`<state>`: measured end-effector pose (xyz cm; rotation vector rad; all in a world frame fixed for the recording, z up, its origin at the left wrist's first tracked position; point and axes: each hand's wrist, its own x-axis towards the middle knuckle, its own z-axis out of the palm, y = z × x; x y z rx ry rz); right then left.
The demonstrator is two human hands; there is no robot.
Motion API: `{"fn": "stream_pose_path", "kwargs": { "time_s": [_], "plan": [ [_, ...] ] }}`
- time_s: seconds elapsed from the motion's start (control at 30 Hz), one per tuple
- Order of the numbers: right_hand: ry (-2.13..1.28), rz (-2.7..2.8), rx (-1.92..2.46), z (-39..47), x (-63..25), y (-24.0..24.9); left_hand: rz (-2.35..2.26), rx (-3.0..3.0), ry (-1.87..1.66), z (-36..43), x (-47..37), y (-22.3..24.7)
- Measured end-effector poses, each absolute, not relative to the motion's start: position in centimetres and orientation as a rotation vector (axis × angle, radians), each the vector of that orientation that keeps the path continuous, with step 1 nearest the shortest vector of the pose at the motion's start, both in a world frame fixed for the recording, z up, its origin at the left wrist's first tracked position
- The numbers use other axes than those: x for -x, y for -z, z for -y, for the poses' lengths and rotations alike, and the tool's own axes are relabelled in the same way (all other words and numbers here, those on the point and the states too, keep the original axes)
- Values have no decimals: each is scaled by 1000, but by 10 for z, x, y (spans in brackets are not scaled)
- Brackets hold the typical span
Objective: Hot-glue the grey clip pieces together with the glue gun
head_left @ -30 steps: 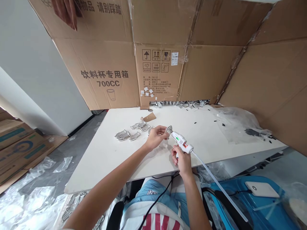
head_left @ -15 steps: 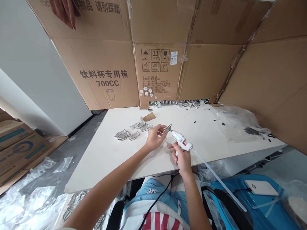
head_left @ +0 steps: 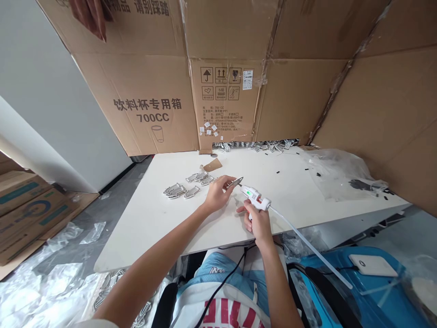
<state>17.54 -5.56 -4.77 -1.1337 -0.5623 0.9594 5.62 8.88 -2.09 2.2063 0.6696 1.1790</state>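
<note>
My left hand (head_left: 218,193) is closed on a silver metal carabiner (head_left: 236,181), pinched between thumb and fingers above the white table. In my right hand (head_left: 258,223) is a white hot glue gun (head_left: 254,197) with a small green light. Its nozzle points up and left at the carabiner, touching it or very near. A long translucent glue stick (head_left: 310,246) sticks out of the gun's back end. Left of my left hand lie several more silver carabiners (head_left: 191,192), loosely grouped on the table.
A brown cardboard piece (head_left: 213,165) lies behind the carabiners. More metal pieces (head_left: 269,146) line the back edge under the cardboard wall (head_left: 225,36). A clear plastic bag (head_left: 336,173) with black bits sits at right; a blue stool (head_left: 378,291) holds a white power bank (head_left: 373,265).
My left hand has tilted the carabiner flatter and moved slightly left. The glue gun has shifted a little left and down with my right hand.
</note>
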Motion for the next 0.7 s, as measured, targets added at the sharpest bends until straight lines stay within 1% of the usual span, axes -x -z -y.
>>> {"fn": "stream_pose_path", "kwargs": {
  "time_s": [0.2, 0.47, 0.7],
  "plan": [
    [-935, 597, 1102, 59, -174, 48, -732, -1972, -1126, -89, -59, 18],
    [-912, 630, 1017, 64, -177, 49, -675, -1424, -1017, -89, -60, 9],
    [-916, 609, 1021, 66, -176, 47, -630, -1318, -959, -86, -59, 2]
  ]
}}
